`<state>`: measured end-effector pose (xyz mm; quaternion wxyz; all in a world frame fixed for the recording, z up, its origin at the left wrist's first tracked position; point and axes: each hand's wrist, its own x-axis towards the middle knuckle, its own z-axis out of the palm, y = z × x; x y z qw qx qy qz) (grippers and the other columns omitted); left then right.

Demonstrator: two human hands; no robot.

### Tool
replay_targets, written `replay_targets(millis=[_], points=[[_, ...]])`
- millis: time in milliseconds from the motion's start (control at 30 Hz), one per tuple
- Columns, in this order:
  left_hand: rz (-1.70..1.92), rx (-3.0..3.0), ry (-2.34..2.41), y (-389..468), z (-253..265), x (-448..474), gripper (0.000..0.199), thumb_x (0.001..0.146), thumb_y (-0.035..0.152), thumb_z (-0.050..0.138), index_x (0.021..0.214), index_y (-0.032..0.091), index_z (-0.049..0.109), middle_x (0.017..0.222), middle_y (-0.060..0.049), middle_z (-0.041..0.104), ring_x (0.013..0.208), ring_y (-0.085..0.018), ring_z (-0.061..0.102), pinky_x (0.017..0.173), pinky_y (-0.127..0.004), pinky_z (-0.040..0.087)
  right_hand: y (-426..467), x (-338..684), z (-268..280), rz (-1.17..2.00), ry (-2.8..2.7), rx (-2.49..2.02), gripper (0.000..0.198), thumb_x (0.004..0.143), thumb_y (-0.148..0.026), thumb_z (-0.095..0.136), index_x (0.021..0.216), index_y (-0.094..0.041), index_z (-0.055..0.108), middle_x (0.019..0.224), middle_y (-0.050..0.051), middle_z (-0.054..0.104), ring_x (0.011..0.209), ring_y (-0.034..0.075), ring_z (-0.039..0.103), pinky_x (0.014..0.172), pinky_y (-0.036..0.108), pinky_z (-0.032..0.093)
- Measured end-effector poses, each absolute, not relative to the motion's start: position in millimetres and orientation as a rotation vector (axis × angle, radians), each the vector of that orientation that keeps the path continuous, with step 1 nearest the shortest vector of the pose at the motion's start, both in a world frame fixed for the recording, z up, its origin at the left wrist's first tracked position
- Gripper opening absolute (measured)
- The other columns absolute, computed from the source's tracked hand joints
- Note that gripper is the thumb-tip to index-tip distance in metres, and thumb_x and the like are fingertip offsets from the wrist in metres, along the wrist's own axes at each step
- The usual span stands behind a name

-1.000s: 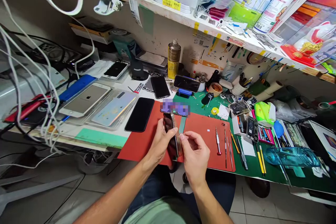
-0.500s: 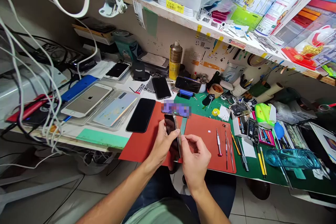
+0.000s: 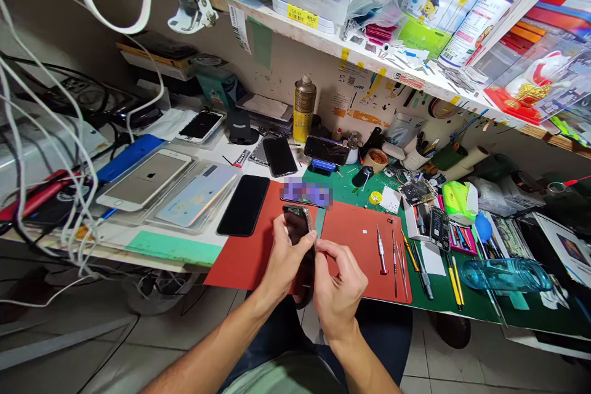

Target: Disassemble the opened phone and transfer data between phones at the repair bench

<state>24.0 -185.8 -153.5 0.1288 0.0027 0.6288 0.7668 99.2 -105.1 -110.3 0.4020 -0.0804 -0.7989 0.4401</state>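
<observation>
A dark-screened phone (image 3: pixel 294 219) with a clear-looking edge is held tilted over the red mat (image 3: pixel 344 225). My left hand (image 3: pixel 289 253) is wrapped round it, thumb across its face near the right side. Against that right edge, my right hand (image 3: pixel 339 283) has its thumb and index finger pinched together. Whatever lies between those fingertips, if anything, is too small to make out. Just beyond the phone lies a purple phone-shaped piece, partly blurred (image 3: pixel 305 192). Left of it is a black phone (image 3: pixel 244 205). A tiny white square (image 3: pixel 364 231) and a small dark frame-like piece (image 3: pixel 390 220) lie on the mat.
A screwdriver (image 3: pixel 381 249) and tweezers (image 3: pixel 403 271) lie on the mat's right. Further right is a blue bottle (image 3: pixel 505 275). Bagged phones (image 3: pixel 145 178) and hanging white cables (image 3: pixel 50 129) occupy the left. A loaded shelf (image 3: pixel 369 55) overhangs the back.
The view has shifted slightly. The phone looks tilted a little differently, and my right index finger has drawn in closer to its edge. My left hand keeps its hold.
</observation>
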Motion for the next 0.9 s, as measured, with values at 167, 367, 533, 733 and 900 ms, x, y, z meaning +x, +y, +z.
replay_targets(millis=[167,367,533,733,900], points=[[2.189,-0.021,1.849,-188,-150,19,0.055,0.085,0.052,0.078,0.121,0.025,0.045,0.110,-0.002,0.062,0.103,-0.022,0.061,0.092,-0.036,0.048,-80,103,-125,1.288,-2.024,-0.544,0.016,0.101,-0.033,0.070,0.105,-0.020,0.079,0.098,0.005,0.080,0.086,0.016,0.076,0.081,0.026,0.061],[2.091,-0.087,1.972,-198,-153,7,0.061,0.080,0.053,0.083,0.120,0.026,0.047,0.118,-0.004,0.064,0.111,-0.025,0.062,0.097,-0.039,0.047,-27,81,-160,1.202,-2.410,-0.678,0.025,0.097,-0.037,0.066,0.088,-0.019,0.081,0.092,0.009,0.077,0.084,0.023,0.072,0.079,0.034,0.055],[1.972,-0.140,2.073,-198,-156,1,0.066,0.077,0.057,0.084,0.122,0.027,0.047,0.114,-0.004,0.067,0.108,-0.027,0.065,0.095,-0.041,0.048,-46,91,-137,1.202,-2.332,-0.516,0.029,0.103,-0.040,0.061,0.099,-0.020,0.082,0.095,0.007,0.074,0.081,0.017,0.068,0.073,0.027,0.052],[1.857,-0.133,2.215,-192,-151,1,0.068,0.075,0.058,0.084,0.123,0.028,0.047,0.121,-0.006,0.067,0.114,-0.031,0.066,0.098,-0.044,0.049,-74,93,-122,1.414,-2.326,-0.292,0.023,0.103,-0.030,0.061,0.103,-0.019,0.081,0.093,0.004,0.075,0.076,0.012,0.068,0.069,0.023,0.051],[1.764,-0.108,2.305,-190,-140,5,0.067,0.075,0.058,0.081,0.123,0.028,0.045,0.123,-0.009,0.066,0.116,-0.035,0.066,0.097,-0.048,0.050,-75,82,-129,1.356,-2.345,-0.376,0.022,0.098,-0.029,0.062,0.091,-0.019,0.080,0.081,0.002,0.074,0.066,0.013,0.063,0.064,0.024,0.047]])
